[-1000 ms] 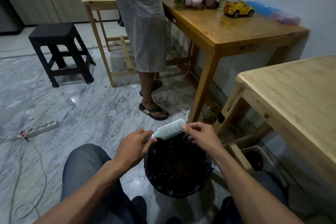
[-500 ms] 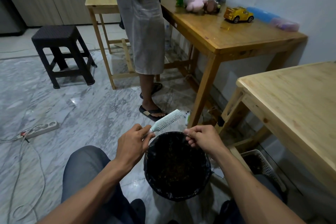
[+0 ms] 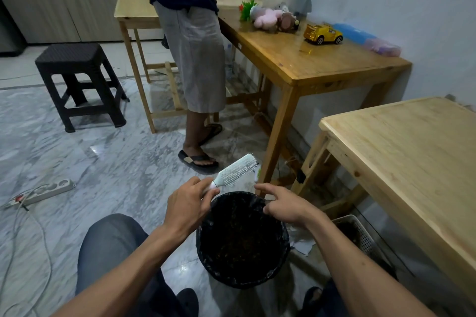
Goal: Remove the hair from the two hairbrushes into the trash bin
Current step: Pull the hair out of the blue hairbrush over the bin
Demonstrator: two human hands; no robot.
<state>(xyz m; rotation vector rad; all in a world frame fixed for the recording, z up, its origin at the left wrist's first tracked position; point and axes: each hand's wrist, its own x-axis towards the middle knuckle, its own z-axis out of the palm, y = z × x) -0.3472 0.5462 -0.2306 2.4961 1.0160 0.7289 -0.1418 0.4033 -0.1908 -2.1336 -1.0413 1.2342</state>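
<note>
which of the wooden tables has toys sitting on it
The darker wooden table against the far wall, with the yellow toy car and pink plush toy on it. The pale wooden table at right shows a bare top.

Landmark for all positions: the trash bin (image 3: 242, 239).

Left hand (image 3: 189, 207): at the bin's upper-left rim, back of hand toward the camera. Fingers curled, thumb and forefinger closed around the handle of a hairbrush (image 3: 235, 171), whose head points up and away from the bin. Left forearm bare, running from the lower-left corner of the view up to the bin's left side.

Right hand (image 3: 286, 207): over the bin's upper-right rim, palm down. Forefinger extended toward the far rim, remaining fingers loosely bent and spread; whether anything is pinched between them cannot be determined. Right forearm bare, entering from the lower right and passing the bin's right side.

Both knees flank the bin.
</note>
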